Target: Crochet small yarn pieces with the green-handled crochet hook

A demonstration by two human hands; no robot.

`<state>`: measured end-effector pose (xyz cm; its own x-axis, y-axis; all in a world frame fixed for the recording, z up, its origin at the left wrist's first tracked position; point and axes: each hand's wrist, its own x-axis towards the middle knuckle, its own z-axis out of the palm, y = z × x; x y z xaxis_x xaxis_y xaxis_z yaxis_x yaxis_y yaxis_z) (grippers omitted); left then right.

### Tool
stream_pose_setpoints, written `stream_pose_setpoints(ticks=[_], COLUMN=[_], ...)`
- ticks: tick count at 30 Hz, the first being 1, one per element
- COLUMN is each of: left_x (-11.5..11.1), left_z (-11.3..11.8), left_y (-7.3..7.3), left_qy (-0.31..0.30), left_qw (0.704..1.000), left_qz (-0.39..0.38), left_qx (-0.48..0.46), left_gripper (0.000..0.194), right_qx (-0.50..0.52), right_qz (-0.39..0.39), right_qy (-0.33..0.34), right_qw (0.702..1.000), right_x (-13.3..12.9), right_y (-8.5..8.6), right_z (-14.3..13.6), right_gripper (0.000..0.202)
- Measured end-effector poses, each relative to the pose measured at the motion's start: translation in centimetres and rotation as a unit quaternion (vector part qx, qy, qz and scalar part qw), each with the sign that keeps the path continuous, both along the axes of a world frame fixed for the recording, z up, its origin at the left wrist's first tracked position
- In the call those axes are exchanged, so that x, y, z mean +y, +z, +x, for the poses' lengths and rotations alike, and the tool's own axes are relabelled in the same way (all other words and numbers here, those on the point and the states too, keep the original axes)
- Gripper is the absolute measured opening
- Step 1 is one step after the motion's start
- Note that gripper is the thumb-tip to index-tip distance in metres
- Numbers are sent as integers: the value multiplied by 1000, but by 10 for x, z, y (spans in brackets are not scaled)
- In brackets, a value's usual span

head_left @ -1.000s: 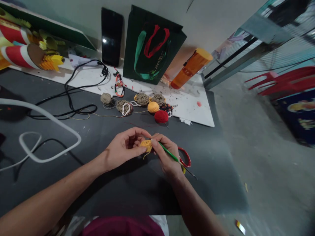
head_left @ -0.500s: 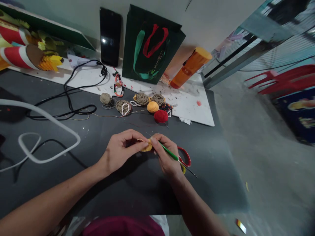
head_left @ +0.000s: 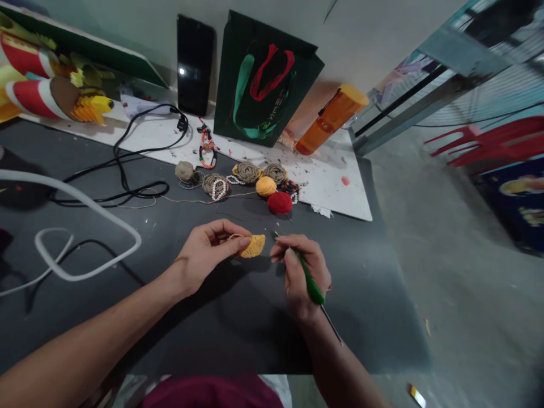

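Between the thumb and fingers of my left hand [head_left: 208, 252] is a small yellow crochet piece [head_left: 254, 246], its right part sticking out past the fingertips. My right hand [head_left: 304, 272] is closed on a crochet hook [head_left: 312, 283] with a green handle. One metal end of the hook points toward the crochet piece, a short gap away from it; the other end extends back over the wrist. Beyond the hands lie a yellow yarn ball [head_left: 266, 186] and a red yarn ball [head_left: 279, 202].
Brownish crocheted rounds [head_left: 247, 172] and a bead bracelet [head_left: 207, 148] lie behind the yarn. A dark green gift bag [head_left: 263, 85], a phone [head_left: 194, 65] and an orange cylinder [head_left: 329, 122] stand at the back. Left are a black cable [head_left: 121, 170] and a white tube [head_left: 102, 212].
My right hand has moved right, away from the crochet piece, taking the hook with it. More of the yellow piece now shows in my left hand, which stays nearly in place.
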<state>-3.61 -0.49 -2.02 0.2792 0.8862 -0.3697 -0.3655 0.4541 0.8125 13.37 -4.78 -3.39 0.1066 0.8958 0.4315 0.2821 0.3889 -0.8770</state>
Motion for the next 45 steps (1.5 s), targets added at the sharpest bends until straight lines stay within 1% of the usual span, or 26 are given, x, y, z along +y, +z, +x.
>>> stream_pose_setpoints(ticks=[2, 5, 8, 14, 18, 25, 30, 35, 45], left_x=[1, 2, 2, 3, 3, 3, 4, 5, 5], left_z=[-1, -3, -3, -3, -4, -4, -3, -5, -6], left_y=[-1, -1, 0, 1, 1, 4, 5, 7, 0], left_qy=[8, 11, 12, 17, 16, 12, 3, -19, -49], left_qw=[1000, 1000, 1000, 1000, 1000, 1000, 999, 997, 990], left_qz=[8, 13, 13, 14, 10, -12, -31, -67, -103], left_qx=[6, -1, -8, -3, -5, 1, -18, -46, -82], left_gripper=[19, 21, 21, 19, 18, 23, 25, 23, 22], right_qx=[-10, -55, -92, -147, -160, -187, -184, -175, -139], right_qz=[18, 47, 82, 91, 84, 87, 97, 105, 106], right_qy=[40, 108, 137, 131, 122, 110, 123, 131, 159], right_qw=[999, 992, 983, 976, 976, 972, 970, 970, 972], right_x=[-2, -1, 3, 5, 5, 4, 5, 6, 7], right_y=[1, 4, 8, 9, 10, 11, 11, 11, 10], right_z=[1, 0, 0, 0, 0, -2, -1, -1, -1], right_gripper=[17, 21, 28, 25, 23, 24, 25, 27, 30])
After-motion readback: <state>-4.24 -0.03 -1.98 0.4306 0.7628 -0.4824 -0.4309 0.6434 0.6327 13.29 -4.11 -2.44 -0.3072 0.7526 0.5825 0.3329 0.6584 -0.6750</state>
